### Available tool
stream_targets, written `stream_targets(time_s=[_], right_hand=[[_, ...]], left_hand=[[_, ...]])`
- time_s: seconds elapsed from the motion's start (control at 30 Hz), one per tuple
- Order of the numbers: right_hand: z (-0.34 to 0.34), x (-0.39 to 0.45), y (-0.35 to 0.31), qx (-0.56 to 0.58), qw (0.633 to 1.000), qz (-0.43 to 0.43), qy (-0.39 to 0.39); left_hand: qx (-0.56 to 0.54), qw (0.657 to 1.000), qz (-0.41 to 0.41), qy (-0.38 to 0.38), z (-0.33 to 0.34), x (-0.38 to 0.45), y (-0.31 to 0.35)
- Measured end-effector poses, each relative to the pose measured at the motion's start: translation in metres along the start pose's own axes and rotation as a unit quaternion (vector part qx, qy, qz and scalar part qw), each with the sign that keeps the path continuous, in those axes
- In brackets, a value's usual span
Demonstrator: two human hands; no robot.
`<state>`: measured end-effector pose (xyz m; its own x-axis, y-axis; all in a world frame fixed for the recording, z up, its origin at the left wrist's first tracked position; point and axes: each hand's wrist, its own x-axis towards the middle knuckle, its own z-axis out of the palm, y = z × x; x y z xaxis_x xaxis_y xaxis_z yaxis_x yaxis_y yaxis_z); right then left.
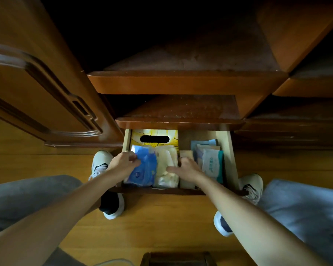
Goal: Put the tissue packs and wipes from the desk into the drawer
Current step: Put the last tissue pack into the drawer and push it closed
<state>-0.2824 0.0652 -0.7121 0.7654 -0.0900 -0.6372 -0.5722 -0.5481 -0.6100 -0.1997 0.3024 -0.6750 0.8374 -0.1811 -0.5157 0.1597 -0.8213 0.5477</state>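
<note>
Packing step: left grip (126, 163) clamped on the glossy blue plastic tissue pack (143, 169), right grip (185, 167) spread flat beside it on the cream soft pack (166, 166) — next, likely tuck both down into the pale wooden drawer (231, 160).

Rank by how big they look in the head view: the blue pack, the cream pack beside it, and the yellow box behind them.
1. Cream pack and blue pack: about alike, both partly covered by hands, so unranked.
2. Yellow box: smallest visible area, but mostly hidden behind the packs.
</note>
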Motion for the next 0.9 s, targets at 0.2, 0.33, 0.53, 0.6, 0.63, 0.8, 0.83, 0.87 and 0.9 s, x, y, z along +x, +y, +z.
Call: stream_targets(time_s=[0.2, 0.33, 0.53, 0.6, 0.63, 0.8, 0.83, 0.87, 0.9], right_hand=[[-0.071, -0.011, 0.04, 0.365, 0.922, 0.112, 0.056], [-0.095, 0.012, 0.043, 0.464, 0.856, 0.196, 0.111], [-0.089, 0.066, 0.023, 0.666, 0.706, 0.227, 0.077], [-0.088, 0.078, 0.024, 0.708, 0.658, 0.24, 0.096], [-0.088, 0.084, 0.026, 0.704, 0.66, 0.235, 0.113], [-0.085, 0.096, 0.017, 0.692, 0.683, 0.189, 0.139], [-0.086, 0.096, 0.016, 0.697, 0.672, 0.205, 0.144], [-0.086, 0.095, 0.014, 0.696, 0.669, 0.217, 0.145], [-0.086, 0.091, 0.013, 0.686, 0.676, 0.225, 0.146]], left_hand=[[-0.266, 0.964, -0.005, -0.025, -0.004, -0.014, 0.058], [-0.306, 0.947, -0.089, -0.033, 0.007, -0.019, 0.069], [-0.315, 0.941, -0.112, -0.053, 0.015, -0.019, 0.074], [-0.329, 0.936, -0.111, -0.049, 0.014, -0.017, 0.071], [-0.334, 0.935, -0.11, -0.044, 0.014, -0.016, 0.07], [-0.322, 0.942, -0.09, -0.023, 0.016, -0.013, 0.07], [-0.316, 0.944, -0.088, -0.024, 0.017, -0.011, 0.07], [-0.312, 0.946, -0.087, -0.027, 0.018, -0.009, 0.07], [-0.311, 0.946, -0.087, -0.031, 0.019, -0.007, 0.07]])
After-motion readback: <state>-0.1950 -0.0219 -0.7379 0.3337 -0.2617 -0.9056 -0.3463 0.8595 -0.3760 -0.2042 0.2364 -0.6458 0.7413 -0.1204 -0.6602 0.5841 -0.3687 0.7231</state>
